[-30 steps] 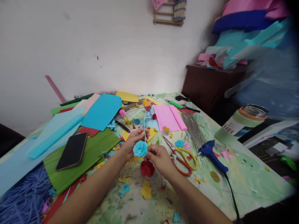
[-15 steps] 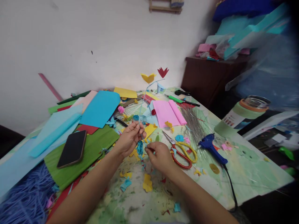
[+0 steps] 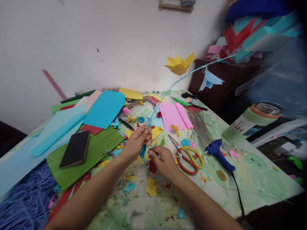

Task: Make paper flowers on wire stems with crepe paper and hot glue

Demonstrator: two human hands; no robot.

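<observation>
Both hands meet over the middle of the table. My left hand (image 3: 139, 142) pinches a thin light-blue wrapped stem (image 3: 171, 85) that arcs up to the right. Just below it, my right hand (image 3: 163, 159) has thumb and forefinger closed on the stem's lower part. The stem bears a yellow paper flower (image 3: 180, 65), a pale-blue drooping flower (image 3: 211, 80) and a red flower (image 3: 236, 36) near its tip. A teal paper flower (image 3: 143, 151) hangs beside my left fingers, and a dark red one (image 3: 152, 166) is under my right fingertips.
Scissors (image 3: 189, 159), a blue glue gun (image 3: 218, 153), wires (image 3: 200, 127) and a bottle (image 3: 250, 121) are at right. A phone (image 3: 75, 149) lies on green paper (image 3: 98, 150) at left. Pink paper (image 3: 170, 115) lies behind the hands; paper scraps (image 3: 152, 187) dot the table (image 3: 134, 210).
The flowered stem has swung up and right, its flowers now larger and nearer in view. The dark red flower now shows below my fingers. Both hands keep nearly the same place.
</observation>
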